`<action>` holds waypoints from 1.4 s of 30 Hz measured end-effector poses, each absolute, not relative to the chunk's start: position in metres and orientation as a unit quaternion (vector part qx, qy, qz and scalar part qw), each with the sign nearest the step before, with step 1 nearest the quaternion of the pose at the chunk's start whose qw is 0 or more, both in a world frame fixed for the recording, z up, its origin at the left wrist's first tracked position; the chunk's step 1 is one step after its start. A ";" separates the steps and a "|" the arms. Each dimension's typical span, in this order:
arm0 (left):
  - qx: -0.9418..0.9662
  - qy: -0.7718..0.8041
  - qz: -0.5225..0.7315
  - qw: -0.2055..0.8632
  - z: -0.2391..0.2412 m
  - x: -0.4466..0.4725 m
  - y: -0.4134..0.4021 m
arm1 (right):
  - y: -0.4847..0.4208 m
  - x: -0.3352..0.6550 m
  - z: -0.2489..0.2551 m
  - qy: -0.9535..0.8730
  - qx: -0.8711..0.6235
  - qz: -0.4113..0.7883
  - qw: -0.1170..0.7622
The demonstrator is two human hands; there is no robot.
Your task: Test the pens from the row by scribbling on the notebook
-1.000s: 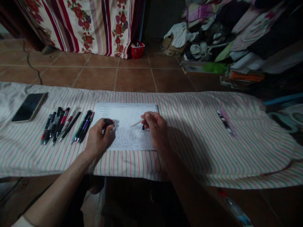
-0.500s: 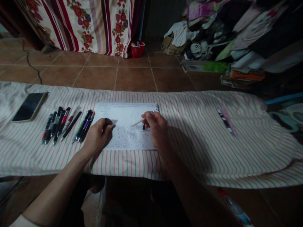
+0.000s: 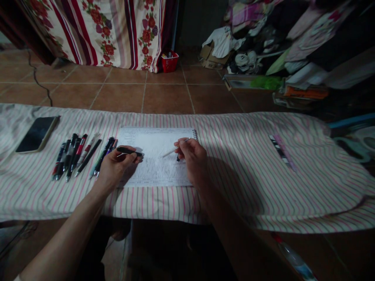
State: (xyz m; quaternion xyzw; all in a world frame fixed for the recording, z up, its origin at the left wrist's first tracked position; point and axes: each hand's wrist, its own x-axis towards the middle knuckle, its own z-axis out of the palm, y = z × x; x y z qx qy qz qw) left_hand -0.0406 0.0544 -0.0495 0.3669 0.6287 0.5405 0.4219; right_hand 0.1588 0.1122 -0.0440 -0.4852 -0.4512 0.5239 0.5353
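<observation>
My left hand (image 3: 116,163) is closed over the left part of a spiral-bound sheet pad (image 3: 164,134), pinching a black pen barrel (image 3: 126,150) between thumb and fingers. A thin whitish pen refill (image 3: 169,151) with a metal-looking end sits in the fingertips of my right hand (image 3: 193,156), above the pad's right part. Below those fingers shows a small black piece (image 3: 178,157); whether it is held or lies on the paper I cannot tell. Just left of my left hand lie several pens (image 3: 102,158).
More pens (image 3: 73,154) lie in a group farther left, beside a phone (image 3: 37,134). Two pens (image 3: 281,153) rest on the striped cloth (image 3: 234,132) at right. A bottle (image 3: 294,257) is below the front edge. Beyond, a red basket (image 3: 170,62) stands on the tiled floor.
My left hand has shifted slightly left, and the black barrel in it has turned to lie crosswise, showing more of its length. My right hand has stayed nearly still with the refill.
</observation>
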 end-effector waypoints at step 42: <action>0.208 0.554 0.635 0.496 -0.042 -0.014 0.059 | 0.100 0.140 -0.050 -0.356 -0.445 0.615 0.545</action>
